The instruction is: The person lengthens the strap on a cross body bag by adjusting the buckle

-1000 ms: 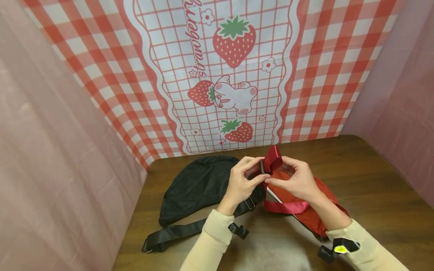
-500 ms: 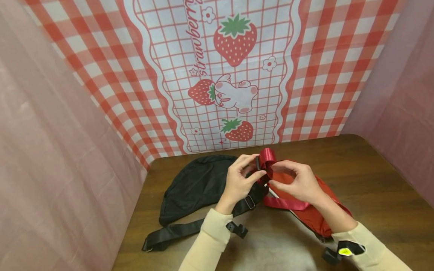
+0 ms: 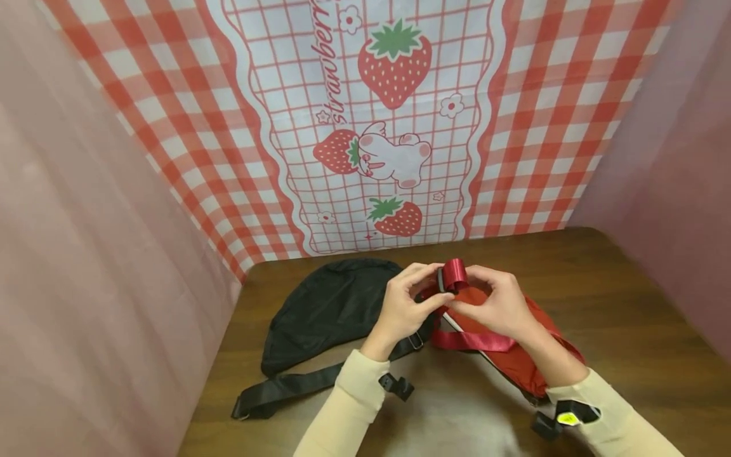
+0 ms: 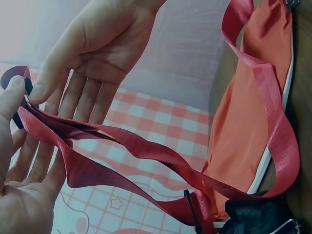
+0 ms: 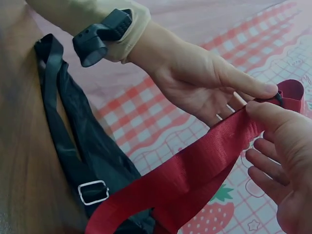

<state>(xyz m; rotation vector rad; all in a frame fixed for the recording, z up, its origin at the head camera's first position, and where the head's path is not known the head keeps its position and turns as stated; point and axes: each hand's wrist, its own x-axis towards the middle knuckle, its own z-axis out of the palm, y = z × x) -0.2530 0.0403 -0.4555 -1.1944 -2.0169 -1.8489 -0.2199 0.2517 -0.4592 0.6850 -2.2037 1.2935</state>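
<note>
Both hands are raised over the table, working at a red webbing strap [image 3: 455,274] with a black strap slider [image 3: 441,280]. My left hand [image 3: 402,304] pinches the slider between thumb and fingers. My right hand [image 3: 502,304] pinches the strap right beside it, thumb tip close to the left thumb. A short loop of strap stands up above the slider. In the right wrist view the doubled strap [image 5: 195,161] runs down from the fingers. It leads to a red-orange bag [image 3: 528,371] lying under the right hand, with white piping along its edge.
A black half-round bag [image 3: 331,317] lies on the table at left, its black strap [image 3: 291,388] stretched toward the front. That strap carries a metal slider [image 5: 93,192]. The wooden table [image 3: 628,304] meets a strawberry-print cloth [image 3: 394,158] behind; pink curtains [image 3: 85,254] hang at the sides.
The strap loop above the slider has become shorter and rounder. The right fingers shifted slightly off the slider, then came back against it; the left hand kept its pinch.
</note>
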